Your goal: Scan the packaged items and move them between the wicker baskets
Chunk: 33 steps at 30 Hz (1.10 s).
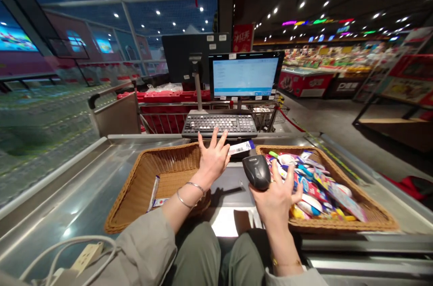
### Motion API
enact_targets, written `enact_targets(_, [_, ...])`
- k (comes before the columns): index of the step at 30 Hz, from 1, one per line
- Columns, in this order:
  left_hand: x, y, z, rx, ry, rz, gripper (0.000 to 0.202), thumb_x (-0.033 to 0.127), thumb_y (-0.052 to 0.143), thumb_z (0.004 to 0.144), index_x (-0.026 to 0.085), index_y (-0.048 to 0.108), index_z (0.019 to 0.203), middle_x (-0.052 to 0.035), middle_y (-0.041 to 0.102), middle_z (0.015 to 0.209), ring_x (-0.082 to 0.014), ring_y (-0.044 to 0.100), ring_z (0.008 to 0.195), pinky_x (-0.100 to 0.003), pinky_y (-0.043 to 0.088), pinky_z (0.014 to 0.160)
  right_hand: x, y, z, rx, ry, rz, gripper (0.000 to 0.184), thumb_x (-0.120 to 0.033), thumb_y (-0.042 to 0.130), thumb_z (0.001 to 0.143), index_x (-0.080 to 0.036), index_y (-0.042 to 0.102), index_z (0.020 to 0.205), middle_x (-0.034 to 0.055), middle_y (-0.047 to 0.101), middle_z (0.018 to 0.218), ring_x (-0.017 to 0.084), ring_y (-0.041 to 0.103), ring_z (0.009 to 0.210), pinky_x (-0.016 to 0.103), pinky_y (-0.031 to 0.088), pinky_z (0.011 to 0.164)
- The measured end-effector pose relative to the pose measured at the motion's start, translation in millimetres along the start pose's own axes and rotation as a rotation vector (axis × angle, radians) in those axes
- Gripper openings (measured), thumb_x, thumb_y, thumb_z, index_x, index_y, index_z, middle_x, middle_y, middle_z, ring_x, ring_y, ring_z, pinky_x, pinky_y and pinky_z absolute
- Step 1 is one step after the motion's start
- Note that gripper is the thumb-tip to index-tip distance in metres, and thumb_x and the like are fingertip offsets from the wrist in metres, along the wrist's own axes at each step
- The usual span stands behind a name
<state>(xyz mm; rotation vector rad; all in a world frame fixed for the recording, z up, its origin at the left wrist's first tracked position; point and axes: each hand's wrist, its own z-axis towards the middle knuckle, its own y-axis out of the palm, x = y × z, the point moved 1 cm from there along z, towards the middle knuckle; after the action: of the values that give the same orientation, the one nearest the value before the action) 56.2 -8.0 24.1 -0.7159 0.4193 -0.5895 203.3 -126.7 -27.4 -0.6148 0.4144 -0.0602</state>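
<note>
My left hand (214, 157) reaches past the left basket toward the keyboard (219, 124), some fingers spread. At its thumb side a slim white-and-blue packet (241, 147) sticks out, barcode up, apparently pinched between thumb and forefinger; the grip itself is hidden. In my right hand (277, 196) is a black barcode scanner (257, 172), held on the thumb side with its head tilted forward, while the other fingers stretch over the right basket (341, 224). Colourful packaged goods (311, 186) fill that basket. Two slim packets (154, 193) lie in the left wicker basket (123, 193).
A lit monitor (243, 76) stands behind the keyboard, beside a dark second screen (191, 58). Metal counter edges (54, 164) run along the left. A power strip (87, 256) with white cables lies at lower left. Shopping carts (162, 119) stand beyond the counter.
</note>
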Motion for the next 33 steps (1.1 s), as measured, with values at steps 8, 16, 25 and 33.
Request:
enact_targets(8, [30.1, 6.6, 22.2, -0.009, 0.049, -0.049, 0.020, 0.032, 0.056, 0.092, 0.024, 0.070, 0.105, -0.0065, 0.040, 0.156, -0.0358, 0.019, 0.150, -0.077, -0.010, 0.112, 21.1, -15.8, 4.8, 0.038, 0.071, -0.051, 0.040, -0.051, 0.061, 0.081, -0.019, 0.071, 0.104, 0.0129, 0.062, 0.134, 0.039, 0.026, 0.145, 0.062, 0.015, 0.110])
enact_targets(16, [62.2, 15.0, 39.8, -0.044, 0.060, -0.122, 0.021, 0.032, 0.054, 0.093, 0.025, 0.070, 0.105, -0.0061, 0.040, 0.156, -0.0349, 0.018, 0.151, -0.077, -0.008, 0.113, 40.2, -30.0, 9.4, 0.055, 0.135, -0.079, 0.042, -0.053, 0.054, 0.084, -0.021, 0.071, 0.104, 0.0135, 0.061, 0.135, 0.038, 0.026, 0.145, 0.060, 0.015, 0.110])
enact_targets(25, [101.3, 37.8, 57.6, -0.107, 0.036, -0.196, 0.022, 0.032, 0.056, 0.091, 0.025, 0.070, 0.106, -0.0072, 0.039, 0.157, -0.0371, 0.018, 0.151, -0.079, 0.002, 0.112, 63.6, -39.7, 12.5, 0.093, 0.234, -0.090, 0.065, -0.065, 0.047, 0.084, -0.016, 0.062, 0.125, 0.0182, 0.060, 0.135, 0.037, 0.029, 0.144, 0.060, 0.016, 0.109])
enact_targets(33, [123.5, 60.0, 68.0, -0.139, 0.068, -0.203, 0.019, 0.030, 0.054, 0.091, 0.021, 0.071, 0.092, -0.0095, 0.041, 0.155, -0.0381, 0.019, 0.150, -0.080, 0.008, 0.111, 88.3, -41.5, 8.2, 0.098, 0.283, -0.094, 0.057, -0.057, 0.053, 0.083, -0.019, 0.062, 0.124, 0.0191, 0.059, 0.136, 0.039, 0.030, 0.143, 0.063, 0.015, 0.109])
